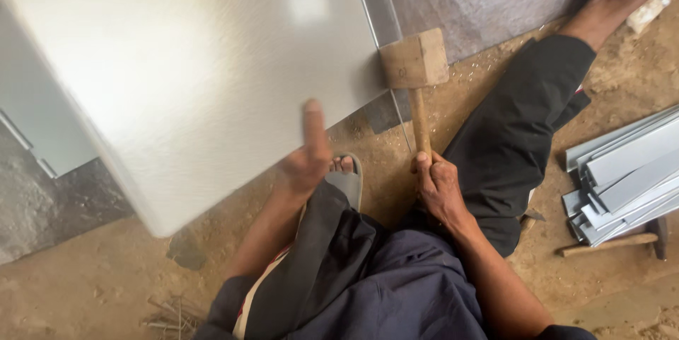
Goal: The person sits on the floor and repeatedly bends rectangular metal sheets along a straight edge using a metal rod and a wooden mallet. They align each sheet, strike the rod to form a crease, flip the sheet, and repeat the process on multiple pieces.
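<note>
The large pale grey sheet-metal panel (191, 64) served as the landmark: it lay tilted across the upper left of the view, its lower right edge facing the person seated on the sandy floor (92, 283). The left hand (305, 156) was pressed against that lower edge, 1 finger stretched flat up onto the panel's face and the rest curled under the rim, so it steadied the panel rather than clasped it. Just right of the panel's right edge stood the square-headed wooden mallet (415, 62), its head touching or nearly touching a narrow folded metal strip (378, 7) that ran along that edge. The right hand (437, 188) was wrapped tight around the bottom of the mallet's wooden handle, below and right of the panel's corner. A sandalled foot (345, 174) sat just below the panel, beside the left hand. Well to the right of the panel lay a stack of grey metal strips (622, 177) with a second hammer (622, 239) at its foot. The risk, as I judged it, lay in the left finger resting so close to the mallet: a glancing blow could slide off the folded strip toward it, or the lightly held panel could shift and dent.
</note>
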